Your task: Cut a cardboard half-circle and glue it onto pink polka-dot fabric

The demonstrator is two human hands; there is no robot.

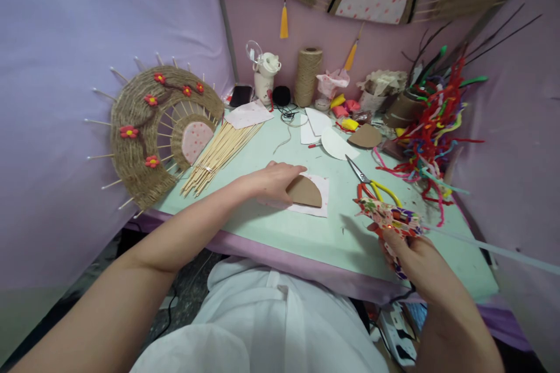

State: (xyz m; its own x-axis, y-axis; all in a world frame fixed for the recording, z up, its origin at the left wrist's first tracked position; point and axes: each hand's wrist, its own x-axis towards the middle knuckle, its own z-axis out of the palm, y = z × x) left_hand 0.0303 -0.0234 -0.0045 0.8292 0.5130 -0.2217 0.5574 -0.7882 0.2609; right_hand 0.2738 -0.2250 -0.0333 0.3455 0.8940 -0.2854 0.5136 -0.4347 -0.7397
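My left hand (275, 180) lies flat on a brown half-round cardboard piece (306, 191), pressing it onto a white patterned fabric square (321, 185) on the green table (280, 227). Its fingers are stretched out. My right hand (413, 250) is closed round a glue gun (389, 215) covered in a colourful floral pattern, its nozzle pointing left towards the cardboard. A clear glue stick (503, 250) sticks out of the gun's back to the right. Scissors with red and yellow handles (370, 183) lie just behind the gun.
A woven twine fan with red flowers (153, 128) leans at the left beside a bundle of bamboo sticks (219, 154). A twine spool (307, 76), white and brown cut-outs (335, 143) and a tangle of pipe cleaners (431, 128) crowd the back and right.
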